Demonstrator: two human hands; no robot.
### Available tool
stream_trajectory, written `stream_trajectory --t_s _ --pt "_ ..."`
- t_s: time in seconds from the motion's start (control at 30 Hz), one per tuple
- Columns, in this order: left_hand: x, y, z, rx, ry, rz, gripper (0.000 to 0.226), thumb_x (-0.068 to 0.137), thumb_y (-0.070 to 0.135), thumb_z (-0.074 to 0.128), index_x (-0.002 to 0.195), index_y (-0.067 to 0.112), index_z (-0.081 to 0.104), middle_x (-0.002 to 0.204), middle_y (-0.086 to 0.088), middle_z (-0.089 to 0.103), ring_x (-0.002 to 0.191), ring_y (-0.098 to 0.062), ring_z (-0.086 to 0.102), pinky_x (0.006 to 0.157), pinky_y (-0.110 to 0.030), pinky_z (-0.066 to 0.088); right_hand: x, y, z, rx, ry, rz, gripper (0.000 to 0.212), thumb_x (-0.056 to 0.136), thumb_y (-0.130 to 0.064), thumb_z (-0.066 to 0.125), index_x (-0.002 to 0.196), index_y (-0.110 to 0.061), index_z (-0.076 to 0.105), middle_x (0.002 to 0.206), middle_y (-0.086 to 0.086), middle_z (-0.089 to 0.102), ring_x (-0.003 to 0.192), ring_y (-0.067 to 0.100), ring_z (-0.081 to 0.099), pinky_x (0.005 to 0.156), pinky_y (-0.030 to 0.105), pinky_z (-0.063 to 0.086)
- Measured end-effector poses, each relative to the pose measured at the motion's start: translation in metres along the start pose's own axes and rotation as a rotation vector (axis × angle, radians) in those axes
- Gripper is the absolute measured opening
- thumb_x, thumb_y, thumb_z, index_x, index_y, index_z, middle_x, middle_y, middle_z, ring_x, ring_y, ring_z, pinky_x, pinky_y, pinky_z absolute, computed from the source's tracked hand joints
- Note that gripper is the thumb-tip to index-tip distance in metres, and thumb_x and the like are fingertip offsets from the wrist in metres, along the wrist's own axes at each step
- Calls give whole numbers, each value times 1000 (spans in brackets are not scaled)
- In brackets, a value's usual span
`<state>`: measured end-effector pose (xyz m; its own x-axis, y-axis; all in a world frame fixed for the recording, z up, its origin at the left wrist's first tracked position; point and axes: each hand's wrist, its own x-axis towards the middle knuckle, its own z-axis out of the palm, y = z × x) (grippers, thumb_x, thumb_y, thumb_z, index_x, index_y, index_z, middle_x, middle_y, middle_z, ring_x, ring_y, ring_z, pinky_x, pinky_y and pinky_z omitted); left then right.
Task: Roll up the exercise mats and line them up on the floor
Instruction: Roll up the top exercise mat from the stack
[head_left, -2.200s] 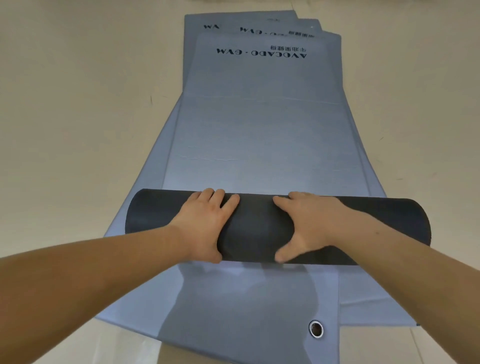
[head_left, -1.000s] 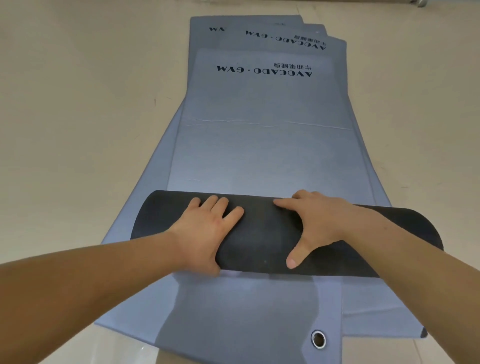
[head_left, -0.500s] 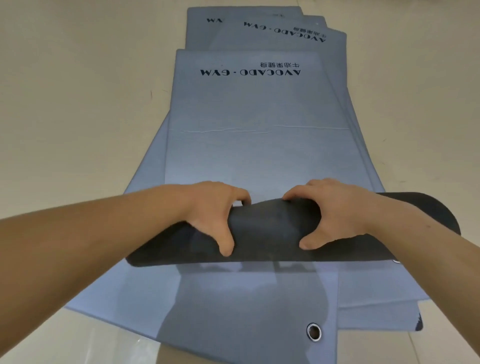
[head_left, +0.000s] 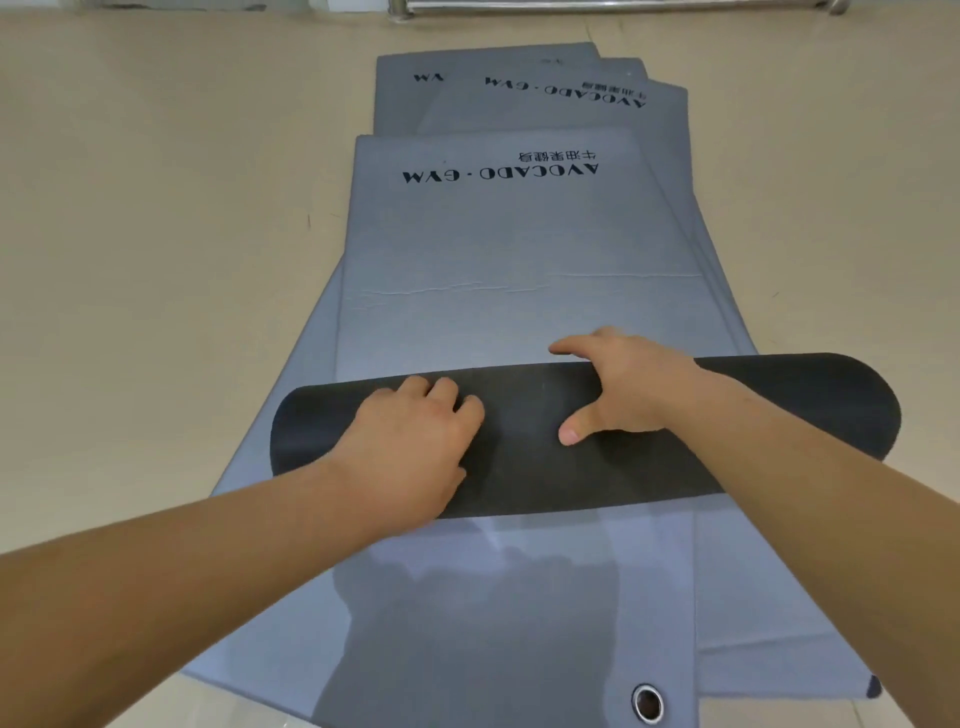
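Flat-fingered, left hand (head_left: 410, 441) and right hand (head_left: 631, 387) are pressed on the dark roll (head_left: 789, 415) of the top mat (head_left: 519, 244); over half of it seems unrolled. Beneath, the other mats (head_left: 769, 587) are judged untouched; none is lined up.

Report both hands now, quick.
Left hand: open, palm pressing the rolled mat.
Right hand: open, fingers spread over the roll's far edge, thumb on its top.

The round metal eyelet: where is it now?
Head view, bottom right of centre: the round metal eyelet sits in the near edge of a flat grey mat, below the black rolled mat.
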<state>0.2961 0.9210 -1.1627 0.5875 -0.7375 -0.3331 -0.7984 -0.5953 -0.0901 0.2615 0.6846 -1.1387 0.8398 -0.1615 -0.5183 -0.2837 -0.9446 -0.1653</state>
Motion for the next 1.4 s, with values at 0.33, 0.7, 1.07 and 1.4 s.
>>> stream_trajectory --t_s 0.33,0.7,1.07,1.4 --pt "31 -17 38 -18 -26 -46 136 78 73 73 164 16 -16 173 -19 -8 160 -40 -7 130 -55 5 -14 -24 28 -352 16 -36 130 70 -79 72 165 -31 -2 170 6 9 158 29 9 123 56 24" --pt "20 -22 61 58 53 -60 133 82 75 67 160 17 -24 171 -20 -10 158 -47 -7 128 -61 6 7 0 51 -305 262 -126 129 58 -77 82 161 -40 15 171 4 14 159 29 6 126 62 11" --pt "53 -34 44 16 3 -52 129 66 59 84 158 19 5 153 -10 33 139 -35 38 116 -56 35 15 0 68 -488 311 -26 132 69 -69 78 163 -28 -6 165 17 14 154 40 10 119 69 19" --pt "12 -6 0 -306 -312 81 86 52 60 88 124 37 48 103 12 58 87 -13 62 79 -37 59 -30 25 19 -332 -144 -180 134 44 -71 90 153 -47 15 135 -9 33 129 19 44 108 45 43"
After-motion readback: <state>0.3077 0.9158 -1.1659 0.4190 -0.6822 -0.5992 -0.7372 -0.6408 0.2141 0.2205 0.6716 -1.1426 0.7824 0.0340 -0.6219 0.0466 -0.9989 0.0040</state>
